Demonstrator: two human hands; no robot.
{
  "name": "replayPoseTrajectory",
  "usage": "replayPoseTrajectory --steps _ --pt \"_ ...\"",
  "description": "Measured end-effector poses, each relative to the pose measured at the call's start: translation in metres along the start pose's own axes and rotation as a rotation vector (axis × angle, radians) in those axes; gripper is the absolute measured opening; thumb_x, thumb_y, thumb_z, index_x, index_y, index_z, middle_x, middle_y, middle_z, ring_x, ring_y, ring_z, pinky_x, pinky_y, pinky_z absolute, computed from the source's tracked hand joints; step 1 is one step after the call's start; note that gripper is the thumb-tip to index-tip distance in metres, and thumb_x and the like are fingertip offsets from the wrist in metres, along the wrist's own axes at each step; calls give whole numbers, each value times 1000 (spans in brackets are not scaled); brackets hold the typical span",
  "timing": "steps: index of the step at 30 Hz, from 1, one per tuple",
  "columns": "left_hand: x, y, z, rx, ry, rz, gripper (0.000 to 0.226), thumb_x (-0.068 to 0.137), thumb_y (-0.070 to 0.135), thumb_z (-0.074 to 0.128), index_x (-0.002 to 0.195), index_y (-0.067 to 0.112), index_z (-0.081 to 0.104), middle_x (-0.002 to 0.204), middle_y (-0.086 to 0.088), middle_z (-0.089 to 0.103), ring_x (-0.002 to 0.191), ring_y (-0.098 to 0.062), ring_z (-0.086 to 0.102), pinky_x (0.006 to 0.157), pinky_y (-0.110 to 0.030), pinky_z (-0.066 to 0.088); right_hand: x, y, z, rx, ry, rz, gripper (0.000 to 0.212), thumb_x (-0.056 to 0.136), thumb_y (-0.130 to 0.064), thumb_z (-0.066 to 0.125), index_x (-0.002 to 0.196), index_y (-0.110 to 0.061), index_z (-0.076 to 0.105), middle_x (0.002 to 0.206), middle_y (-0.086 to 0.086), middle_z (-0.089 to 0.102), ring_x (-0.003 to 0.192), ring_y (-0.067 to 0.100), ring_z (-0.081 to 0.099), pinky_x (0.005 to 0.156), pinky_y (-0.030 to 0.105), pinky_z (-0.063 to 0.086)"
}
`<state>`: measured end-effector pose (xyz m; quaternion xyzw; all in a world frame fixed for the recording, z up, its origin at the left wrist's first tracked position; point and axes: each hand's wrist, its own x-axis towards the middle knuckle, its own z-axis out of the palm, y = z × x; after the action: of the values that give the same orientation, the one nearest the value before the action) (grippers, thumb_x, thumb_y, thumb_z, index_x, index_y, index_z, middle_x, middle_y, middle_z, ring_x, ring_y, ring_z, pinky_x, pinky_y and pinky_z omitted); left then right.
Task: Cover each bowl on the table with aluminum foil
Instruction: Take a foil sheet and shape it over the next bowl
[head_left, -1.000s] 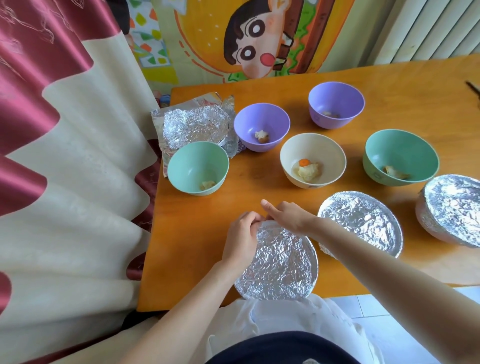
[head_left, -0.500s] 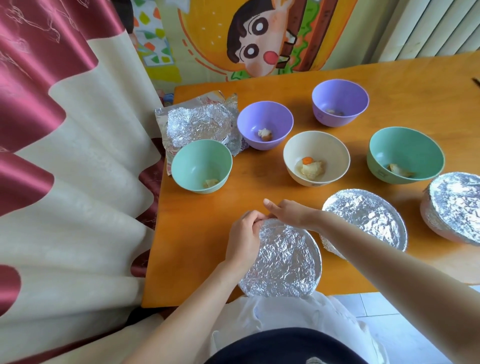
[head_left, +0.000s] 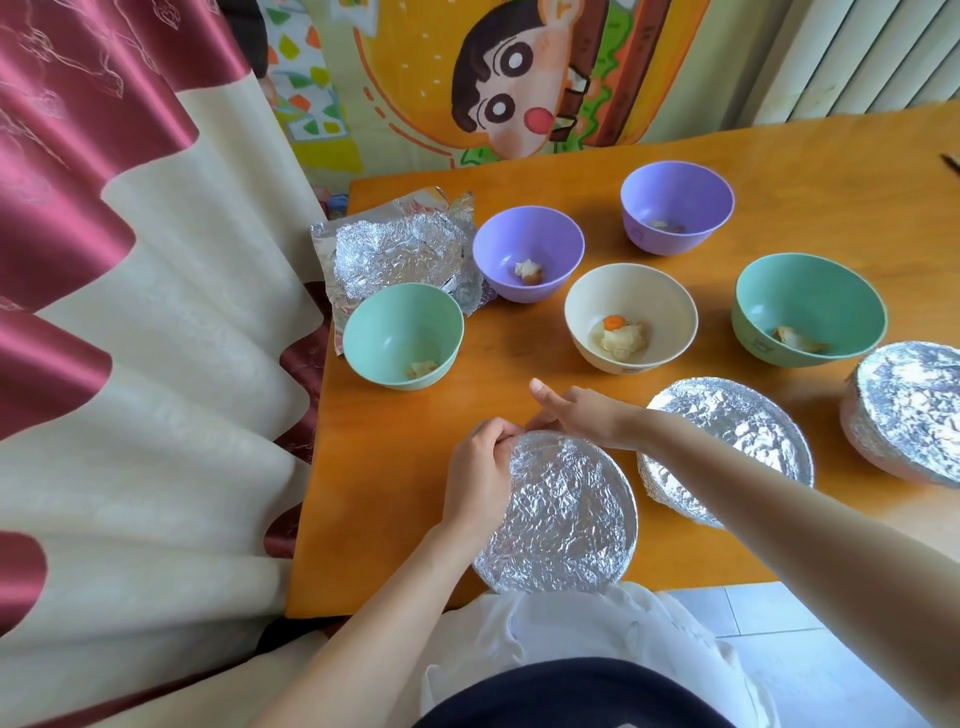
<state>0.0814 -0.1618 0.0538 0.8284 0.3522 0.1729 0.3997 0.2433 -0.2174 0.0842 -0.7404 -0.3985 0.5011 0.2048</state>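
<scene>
Lower centre, the left hand (head_left: 478, 467) clenches the rim of the foiled bowl (head_left: 566, 514). I cannot tell the grip of the right hand (head_left: 582, 415). Hard crimping could tear the covering.

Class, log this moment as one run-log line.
step: crimping foil | left hand: grips rim of foil-covered bowl | right hand: pinches its far rim | uncovered bowls: five

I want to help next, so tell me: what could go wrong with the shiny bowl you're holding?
1. The foil-covered bowl sits at the near edge of the table; the left hand and right hand at its far rim might push it off.
2. Its crinkled foil could tear if pinched hard.
3. Reaching for the foil sheets may bump the left green bowl before them.
</scene>
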Motion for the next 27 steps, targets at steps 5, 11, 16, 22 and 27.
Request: replayPoseTrajectory --steps 5,11,16,22,27 --pt "-5 -8 0 29 3 -18 11 92 3 54 90 9 63 86 7 60 79 -8 56 65 -10 42 -5 7 9 -39 62 29 89 80 -75 12 102 -16 75 98 11 71 97 22 63 97 35 43" --pt "-5 -14 -3 62 34 -62 11 94 6 51 94 10 62 87 7 58 81 -10 55 67 -14 40 -2 8 18 25 89 3 100 76 -83 13 116 -10 68 107 17 69 104 26 61 100 34 41" --pt "-1 -24 -10 78 30 -151 12 95 7 50 96 11 61 93 3 61 87 -11 56 73 -18 44 3 9 15 62 180 -42 56 101 -44 27 120 -6 64 124 8 63 115 18 57 101 25 37" --pt "7 -35 -29 99 -109 -272 14 96 8 46 96 12 58 82 3 59 78 -17 57 64 -27 45 5 20 33 -159 182 -115 33 102 -17 36 123 -10 61 125 5 62 114 21 56 80 16 33" --pt "22 -32 -30 132 -274 -184 24 99 13 42 112 14 63 99 -6 68 78 -17 55 71 -35 48 11 16 36 -181 187 -134 33 101 -10 36 122 -9 62 125 6 62 115 22 56 83 17 34"
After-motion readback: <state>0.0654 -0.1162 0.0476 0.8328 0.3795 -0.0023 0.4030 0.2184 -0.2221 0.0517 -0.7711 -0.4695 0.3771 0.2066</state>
